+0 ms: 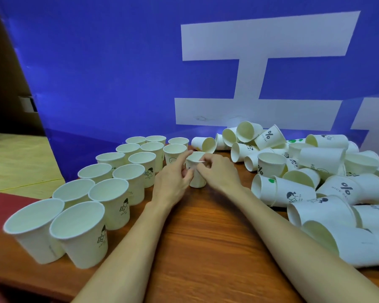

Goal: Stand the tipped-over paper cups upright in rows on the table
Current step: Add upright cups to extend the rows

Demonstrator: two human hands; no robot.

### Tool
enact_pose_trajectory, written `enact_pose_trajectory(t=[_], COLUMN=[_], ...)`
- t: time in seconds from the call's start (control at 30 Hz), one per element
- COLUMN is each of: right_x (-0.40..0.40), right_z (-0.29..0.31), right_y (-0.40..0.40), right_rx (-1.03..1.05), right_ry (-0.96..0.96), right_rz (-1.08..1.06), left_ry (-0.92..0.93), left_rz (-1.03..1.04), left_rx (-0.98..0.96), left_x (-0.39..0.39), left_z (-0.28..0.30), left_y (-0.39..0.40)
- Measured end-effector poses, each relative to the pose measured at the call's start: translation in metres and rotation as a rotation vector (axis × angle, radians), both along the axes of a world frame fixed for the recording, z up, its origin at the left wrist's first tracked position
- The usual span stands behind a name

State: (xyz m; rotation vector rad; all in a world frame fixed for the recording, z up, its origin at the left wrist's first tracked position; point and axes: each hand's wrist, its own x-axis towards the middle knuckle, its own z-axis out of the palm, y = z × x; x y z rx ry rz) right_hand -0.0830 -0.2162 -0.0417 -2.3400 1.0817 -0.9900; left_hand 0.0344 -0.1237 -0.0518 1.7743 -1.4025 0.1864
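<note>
At table centre, both hands closed on one upright paper cup (197, 171): left hand (173, 182) curled round its 9 o'clock side, index finger stretched up to the rim; right hand (219, 171) gripping the 3 o'clock side, thumb and forefinger pinched on the rim at about 1 o'clock. Cup base down, on or just above the wooden table (206, 237); contact impossible to tell. Mouth up, half hidden behind the fingers. From 9 o'clock of the held cup, sweeping down to 7 o'clock near the table edge, the upright cups (109, 193): rows of white cups standing mouth up, side by side and mostly touching, several printed with a small figure. Nearest of them, at 7 o'clock, two large-looking cups (79, 232) pressed together at the rims. Farthest of them, at 11 o'clock, close against the blue backdrop (96, 73). Just beside the left hand, at 10 o'clock, an upright cup with a faint smiley print (173, 153). From 1 o'clock round to 5 o'clock, the pile of tipped cups (315, 171): a jumble lying on their sides, leaning on one another, some nested, mouths facing many ways; prints of a percent sign with "NICE DAY", a small figure, green patches. One tipped cup (204, 144) apart from the heap at 12 o'clock, mouth toward the camera. Behind all, large white strokes on the backdrop. At 8 o'clock, beyond the table edge, a red surface (0, 208).
</note>
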Motion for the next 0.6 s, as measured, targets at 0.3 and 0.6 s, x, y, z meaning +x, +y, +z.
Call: enact_pose_trajectory(t=[0.3,0.6], right_x=[-0.009,-0.012], right_z=[-0.018,-0.033], right_y=[-0.009,-0.003], right_rx=[0.028,-0.019], right_ry=[-0.097,0.330], right_rz=[-0.057,-0.053], left_ry=[-0.136,-0.180], left_rz=[0.058,0.200], left_rx=[0.068,0.169], left_x=[-0.003,-0.004], left_z=[0.011,0.027], left_y=[0.001,0.012])
